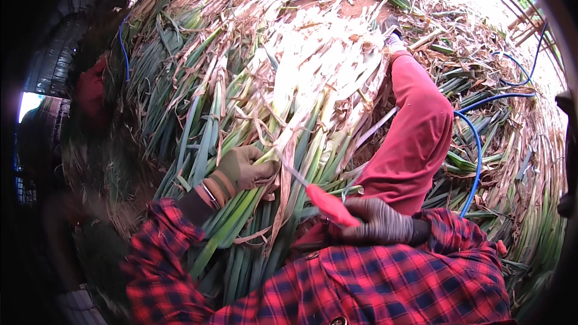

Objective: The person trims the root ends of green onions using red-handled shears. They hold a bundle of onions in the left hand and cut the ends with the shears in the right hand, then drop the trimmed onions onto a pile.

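Note:
My left hand (245,170), in an olive glove with a striped cuff, is closed around a leek-like stalk (233,219) with long green leaves and dry brown skins. In my right hand (380,221), which wears a grey glove, is a knife (330,204) with a red handle. The thin blade points up and left toward the stalks beside my left fingers; whether it touches them I cannot tell. A thick heap of similar stalks (313,66) spreads in front of me, pale ends far and green leaves near.
My leg in red trousers (421,120) stretches out on the right. Beyond it a blue hose (478,162) loops over more stalks and dry leaves. Another thin blue line (124,48) crosses the heap at left. Wooden poles (525,24) stand at the far right. The left edge is dark.

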The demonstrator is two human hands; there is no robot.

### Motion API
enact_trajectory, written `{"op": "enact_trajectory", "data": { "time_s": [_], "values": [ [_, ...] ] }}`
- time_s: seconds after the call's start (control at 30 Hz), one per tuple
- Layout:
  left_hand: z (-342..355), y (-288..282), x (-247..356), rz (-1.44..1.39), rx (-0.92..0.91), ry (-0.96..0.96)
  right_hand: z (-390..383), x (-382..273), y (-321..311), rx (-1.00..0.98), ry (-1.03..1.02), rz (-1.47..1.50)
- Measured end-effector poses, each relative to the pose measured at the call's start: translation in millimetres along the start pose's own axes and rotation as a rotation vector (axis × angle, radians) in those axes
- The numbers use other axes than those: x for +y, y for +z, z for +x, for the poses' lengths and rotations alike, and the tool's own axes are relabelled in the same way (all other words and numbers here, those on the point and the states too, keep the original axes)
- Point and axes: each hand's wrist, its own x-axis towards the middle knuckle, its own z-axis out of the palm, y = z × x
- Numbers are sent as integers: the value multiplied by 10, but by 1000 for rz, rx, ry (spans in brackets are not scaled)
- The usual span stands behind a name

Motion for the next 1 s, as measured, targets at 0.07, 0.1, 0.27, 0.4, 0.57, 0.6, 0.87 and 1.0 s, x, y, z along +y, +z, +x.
{"op": "enact_trajectory", "data": {
  "time_s": [0.07,0.1,0.27,0.4,0.57,0.6,0.87,1.0],
  "values": [
    [39,-40,-34,114,-12,118,-92,84,60,1,-46,47],
    [66,-87,-72,160,11,100,-80,-11,38,25,32,63],
    [100,-158,-207,174,41,71,52,-165,-90,144,300,241],
    [137,-143,-197,163,3,76,-48,38,85,10,9,112],
    [76,-129,-156,181,30,40,195,-23,-223,283,236,267],
    [48,-135,-137,189,39,38,229,-188,-273,287,327,363],
    [55,-85,-83,156,-11,77,665,168,-672,525,141,387],
    [25,-87,-85,255,33,164,897,21,-836,637,190,496]
  ]
}}
